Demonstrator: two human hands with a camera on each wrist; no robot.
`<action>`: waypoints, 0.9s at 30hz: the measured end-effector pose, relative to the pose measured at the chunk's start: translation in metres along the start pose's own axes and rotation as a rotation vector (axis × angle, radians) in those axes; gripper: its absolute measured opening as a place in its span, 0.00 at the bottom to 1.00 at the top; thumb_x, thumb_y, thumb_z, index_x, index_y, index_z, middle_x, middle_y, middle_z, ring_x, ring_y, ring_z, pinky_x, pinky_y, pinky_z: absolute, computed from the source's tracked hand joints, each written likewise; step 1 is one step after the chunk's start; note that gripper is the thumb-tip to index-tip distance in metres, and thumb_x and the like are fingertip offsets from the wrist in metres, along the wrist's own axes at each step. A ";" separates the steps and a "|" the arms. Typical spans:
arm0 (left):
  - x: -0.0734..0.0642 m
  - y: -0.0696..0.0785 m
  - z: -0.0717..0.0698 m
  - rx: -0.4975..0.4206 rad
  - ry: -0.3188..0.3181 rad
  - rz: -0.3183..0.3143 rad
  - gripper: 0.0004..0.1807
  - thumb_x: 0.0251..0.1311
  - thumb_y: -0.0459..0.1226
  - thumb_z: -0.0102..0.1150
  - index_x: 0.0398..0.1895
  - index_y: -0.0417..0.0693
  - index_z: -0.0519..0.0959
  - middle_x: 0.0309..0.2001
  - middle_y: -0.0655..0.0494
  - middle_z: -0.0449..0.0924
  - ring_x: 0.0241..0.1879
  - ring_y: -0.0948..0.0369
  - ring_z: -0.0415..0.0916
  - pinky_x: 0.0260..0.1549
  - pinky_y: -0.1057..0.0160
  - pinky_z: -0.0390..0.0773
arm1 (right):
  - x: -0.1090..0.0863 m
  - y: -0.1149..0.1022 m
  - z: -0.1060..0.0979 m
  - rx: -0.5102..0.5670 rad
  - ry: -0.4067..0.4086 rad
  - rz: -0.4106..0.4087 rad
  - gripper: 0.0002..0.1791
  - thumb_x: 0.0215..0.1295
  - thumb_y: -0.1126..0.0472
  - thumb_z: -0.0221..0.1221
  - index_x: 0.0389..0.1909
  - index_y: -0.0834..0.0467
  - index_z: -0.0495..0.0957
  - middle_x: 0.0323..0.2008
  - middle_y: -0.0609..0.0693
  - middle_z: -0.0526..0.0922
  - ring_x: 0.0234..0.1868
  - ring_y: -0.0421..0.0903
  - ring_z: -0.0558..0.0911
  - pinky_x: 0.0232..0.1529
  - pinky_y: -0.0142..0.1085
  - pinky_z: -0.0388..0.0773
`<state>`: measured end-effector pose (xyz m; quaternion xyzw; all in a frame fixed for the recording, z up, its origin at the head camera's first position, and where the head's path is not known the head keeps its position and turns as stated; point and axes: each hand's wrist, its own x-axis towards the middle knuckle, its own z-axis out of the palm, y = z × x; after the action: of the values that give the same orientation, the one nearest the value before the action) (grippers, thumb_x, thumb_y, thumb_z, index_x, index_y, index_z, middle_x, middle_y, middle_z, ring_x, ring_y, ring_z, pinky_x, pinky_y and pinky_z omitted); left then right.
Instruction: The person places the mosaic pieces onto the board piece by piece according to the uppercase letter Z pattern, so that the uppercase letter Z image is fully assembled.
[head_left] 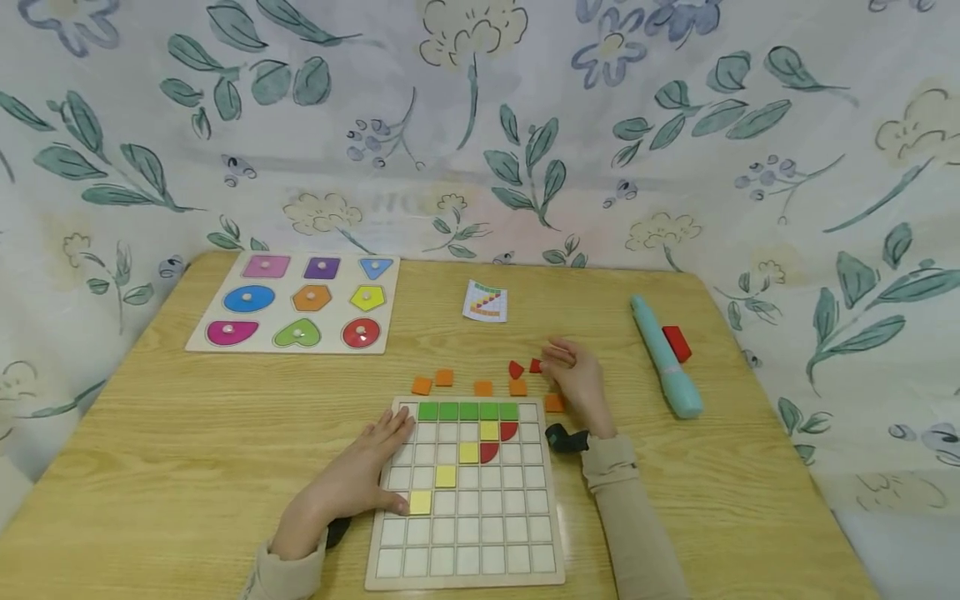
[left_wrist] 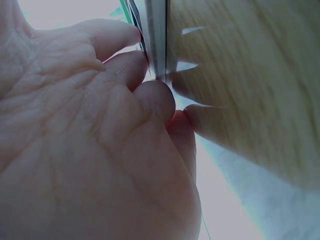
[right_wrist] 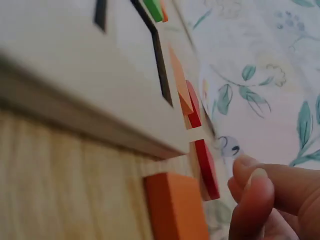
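My left hand (head_left: 348, 473) rests along the left edge of a white grid board (head_left: 468, 557), its thumb beside a yellow square tile (head_left: 420, 502). Several green tiles (head_left: 468, 411) line the top row, yellow tiles run diagonally, and two red quarter-round tiles (head_left: 509, 431) sit beside the upper yellow ones. Beyond the board's top right corner, my right hand (head_left: 583, 385) hovers with fingers loosely bent. Its fingertips are close to a loose red tile (right_wrist: 206, 170), apart from it in the right wrist view. Another red tile (head_left: 516, 369) lies just left.
Several orange square tiles (head_left: 483, 388) lie behind the board. A small pattern card (head_left: 485, 302) is farther back. At the left stands a shape puzzle (head_left: 288, 312) with knobs. On the right are a teal stick-like object (head_left: 666, 358) and a red block (head_left: 677, 342).
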<state>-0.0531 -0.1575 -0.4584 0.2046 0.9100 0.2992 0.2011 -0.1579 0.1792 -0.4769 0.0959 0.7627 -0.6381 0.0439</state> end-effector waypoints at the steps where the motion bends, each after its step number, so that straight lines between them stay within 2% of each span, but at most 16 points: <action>1: 0.000 0.000 0.000 -0.001 0.003 -0.001 0.62 0.37 0.49 0.77 0.75 0.41 0.53 0.78 0.44 0.45 0.77 0.44 0.39 0.74 0.40 0.45 | 0.001 0.002 -0.001 0.020 -0.020 0.009 0.28 0.64 0.70 0.59 0.66 0.61 0.69 0.59 0.62 0.78 0.31 0.31 0.80 0.23 0.23 0.74; 8: -0.001 0.000 0.000 -0.003 0.001 -0.003 0.61 0.37 0.50 0.77 0.75 0.41 0.53 0.78 0.44 0.45 0.77 0.43 0.39 0.74 0.40 0.45 | 0.007 0.011 -0.003 -0.044 -0.102 -0.020 0.33 0.62 0.72 0.61 0.68 0.58 0.66 0.57 0.64 0.79 0.18 0.35 0.74 0.20 0.24 0.73; 13: -0.001 0.000 -0.001 -0.004 0.006 -0.007 0.61 0.37 0.49 0.77 0.75 0.41 0.54 0.77 0.44 0.45 0.77 0.43 0.39 0.73 0.39 0.46 | 0.007 0.011 -0.001 -0.097 -0.112 -0.057 0.33 0.60 0.72 0.61 0.68 0.59 0.68 0.55 0.64 0.81 0.17 0.36 0.74 0.19 0.25 0.73; 16: -0.001 0.000 -0.001 -0.003 0.007 -0.001 0.62 0.37 0.49 0.77 0.75 0.40 0.53 0.77 0.44 0.45 0.77 0.43 0.39 0.73 0.39 0.46 | 0.005 0.009 -0.001 -0.169 -0.103 -0.099 0.30 0.59 0.73 0.62 0.64 0.61 0.71 0.52 0.64 0.82 0.21 0.36 0.76 0.21 0.25 0.74; 18: 0.000 0.000 -0.001 -0.003 0.004 -0.002 0.62 0.37 0.49 0.77 0.75 0.41 0.53 0.78 0.44 0.45 0.77 0.43 0.39 0.73 0.39 0.46 | 0.004 0.007 -0.001 -0.230 -0.094 -0.110 0.26 0.58 0.73 0.63 0.60 0.61 0.75 0.50 0.62 0.83 0.28 0.40 0.79 0.25 0.25 0.74; 20: 0.000 0.001 0.000 -0.006 0.000 -0.006 0.62 0.37 0.49 0.77 0.75 0.41 0.53 0.78 0.44 0.45 0.77 0.43 0.39 0.73 0.39 0.46 | 0.002 0.005 -0.001 -0.282 -0.093 -0.116 0.21 0.58 0.73 0.63 0.55 0.62 0.78 0.48 0.61 0.83 0.35 0.44 0.80 0.29 0.26 0.74; 23: 0.000 0.001 0.000 -0.011 0.000 -0.014 0.62 0.37 0.49 0.77 0.75 0.42 0.53 0.78 0.45 0.44 0.77 0.44 0.38 0.74 0.40 0.45 | -0.001 0.004 -0.002 -0.316 -0.092 -0.098 0.14 0.60 0.70 0.63 0.48 0.63 0.81 0.44 0.60 0.84 0.40 0.47 0.80 0.32 0.27 0.75; 27: -0.001 0.001 0.000 -0.020 0.007 -0.026 0.60 0.39 0.47 0.76 0.76 0.43 0.52 0.78 0.46 0.43 0.77 0.44 0.37 0.74 0.40 0.45 | -0.007 -0.001 -0.002 -0.334 -0.103 -0.091 0.10 0.63 0.65 0.62 0.44 0.63 0.82 0.41 0.60 0.84 0.36 0.45 0.81 0.32 0.28 0.78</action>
<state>-0.0525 -0.1568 -0.4571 0.1898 0.9103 0.3064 0.2036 -0.1514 0.1801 -0.4744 0.0197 0.8583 -0.5080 0.0694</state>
